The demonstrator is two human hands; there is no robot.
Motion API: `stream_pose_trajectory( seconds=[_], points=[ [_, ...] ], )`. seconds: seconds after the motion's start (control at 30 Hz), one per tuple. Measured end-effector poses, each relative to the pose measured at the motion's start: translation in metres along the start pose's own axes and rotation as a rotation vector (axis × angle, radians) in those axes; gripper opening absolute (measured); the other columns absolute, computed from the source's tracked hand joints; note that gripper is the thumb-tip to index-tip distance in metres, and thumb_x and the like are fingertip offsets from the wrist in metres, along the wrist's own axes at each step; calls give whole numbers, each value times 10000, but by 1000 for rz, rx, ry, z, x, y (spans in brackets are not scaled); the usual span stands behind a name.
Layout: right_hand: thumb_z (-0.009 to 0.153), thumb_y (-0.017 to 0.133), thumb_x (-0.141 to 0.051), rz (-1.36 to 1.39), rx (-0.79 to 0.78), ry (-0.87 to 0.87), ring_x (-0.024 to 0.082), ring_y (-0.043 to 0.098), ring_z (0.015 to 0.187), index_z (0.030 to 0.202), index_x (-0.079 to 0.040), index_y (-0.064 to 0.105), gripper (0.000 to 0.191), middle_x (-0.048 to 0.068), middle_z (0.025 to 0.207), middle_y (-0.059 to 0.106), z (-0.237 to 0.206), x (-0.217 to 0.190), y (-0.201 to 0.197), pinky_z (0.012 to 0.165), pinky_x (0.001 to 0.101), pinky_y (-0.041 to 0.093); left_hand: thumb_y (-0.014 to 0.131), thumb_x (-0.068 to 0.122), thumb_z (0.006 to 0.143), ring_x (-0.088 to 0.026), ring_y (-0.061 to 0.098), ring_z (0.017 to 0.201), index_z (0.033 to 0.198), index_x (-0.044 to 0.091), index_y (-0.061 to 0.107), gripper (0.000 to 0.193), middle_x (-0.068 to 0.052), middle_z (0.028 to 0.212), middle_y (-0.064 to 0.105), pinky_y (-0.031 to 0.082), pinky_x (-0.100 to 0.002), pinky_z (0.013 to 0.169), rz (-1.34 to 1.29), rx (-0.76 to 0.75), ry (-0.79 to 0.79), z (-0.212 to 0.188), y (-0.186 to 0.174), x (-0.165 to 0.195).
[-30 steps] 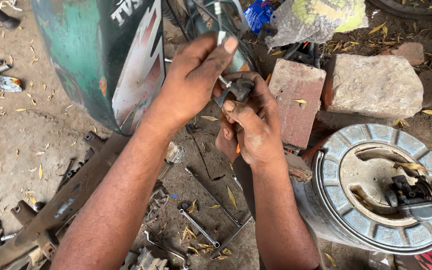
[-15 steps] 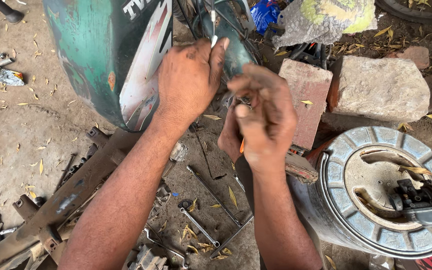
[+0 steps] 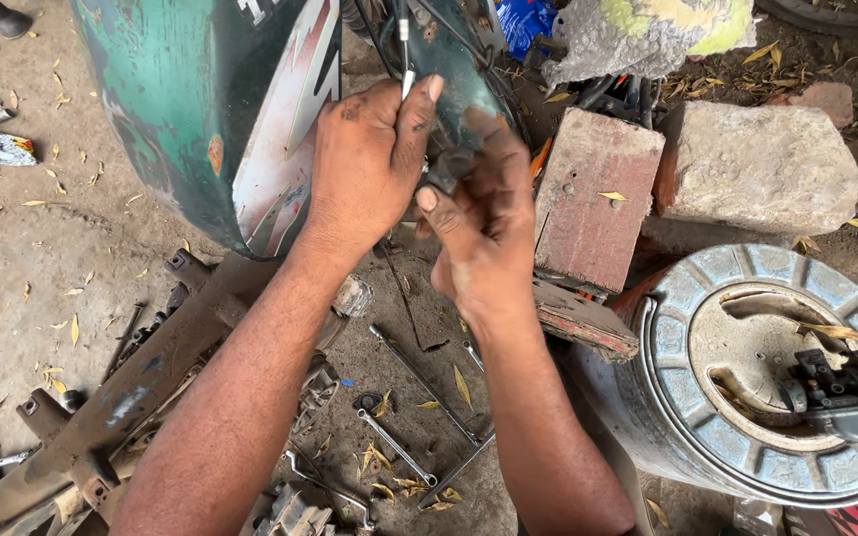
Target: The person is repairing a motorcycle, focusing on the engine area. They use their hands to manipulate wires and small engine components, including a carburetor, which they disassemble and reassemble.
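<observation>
My left hand (image 3: 369, 164) and my right hand (image 3: 484, 228) meet over a small dark metal part (image 3: 446, 167) beside the green motorcycle body panel (image 3: 211, 109). The left hand's fingers pinch the part from above, next to a thin cable (image 3: 404, 45) running up. The right hand's fingers curl around the same part from below and from the right. Most of the part is hidden by the fingers.
Wrenches (image 3: 394, 442) and dry leaves lie on the dirt ground below my arms. A rusty metal frame (image 3: 131, 397) lies at lower left. Two bricks (image 3: 588, 199) and a stone block (image 3: 762, 169) sit to the right, above a round metal drum hub (image 3: 767, 377).
Both hands stayed together at the dark part; the left hand's fingers shifted lower on it, and the right hand's fingers re-gripped it. The view drifted slightly.
</observation>
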State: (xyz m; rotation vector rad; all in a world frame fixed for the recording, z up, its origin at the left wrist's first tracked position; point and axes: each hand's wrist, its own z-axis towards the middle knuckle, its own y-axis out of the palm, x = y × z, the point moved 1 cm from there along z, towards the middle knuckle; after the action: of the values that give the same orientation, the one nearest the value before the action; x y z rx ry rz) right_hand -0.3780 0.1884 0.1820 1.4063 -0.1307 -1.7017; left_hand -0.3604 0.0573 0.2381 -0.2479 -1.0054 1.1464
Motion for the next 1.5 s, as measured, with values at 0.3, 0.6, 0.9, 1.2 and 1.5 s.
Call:
stream_pose_trajectory(
  seconds=[0.3,0.6,0.9,1.2,1.5],
  points=[
    [997,778,-268,137,41,-195,247,597,1197,1461,-7,457,621,174,1287,612,-2,-5,5,1060,350,530,632,246,1104,-364,637,639,885,19,629,315,-146,720,623,491,-477,591,149,106,165,-5,-10,-4],
    [980,751,-383,248,18,513,280,627,756,1449,62,469,706,261,1006,575,-8,23,3,615,372,536,634,247,1097,-179,575,461,786,38,592,377,-73,558,535,438,-384,466,27,37,21,-5,-3,-13],
    [976,729,-404,226,-8,42,185,590,1265,1502,-78,467,672,83,1426,603,0,3,-9,1075,363,510,649,234,1099,-220,570,454,793,33,601,369,-94,540,525,430,-406,472,100,21,34,-5,1,-15],
    [1002,628,-472,215,225,114,189,576,1212,1449,-120,475,589,37,1290,613,-7,19,-7,1005,417,511,654,222,1097,-255,577,475,813,29,617,345,-110,568,551,451,-426,508,109,72,56,-6,5,-14],
    [1017,511,-583,191,57,244,234,634,1106,1438,-124,502,623,161,1299,576,-7,11,-4,848,458,577,649,229,1098,-213,556,442,787,42,605,365,-88,528,510,429,-407,465,124,47,46,-6,8,-17]
  ],
)
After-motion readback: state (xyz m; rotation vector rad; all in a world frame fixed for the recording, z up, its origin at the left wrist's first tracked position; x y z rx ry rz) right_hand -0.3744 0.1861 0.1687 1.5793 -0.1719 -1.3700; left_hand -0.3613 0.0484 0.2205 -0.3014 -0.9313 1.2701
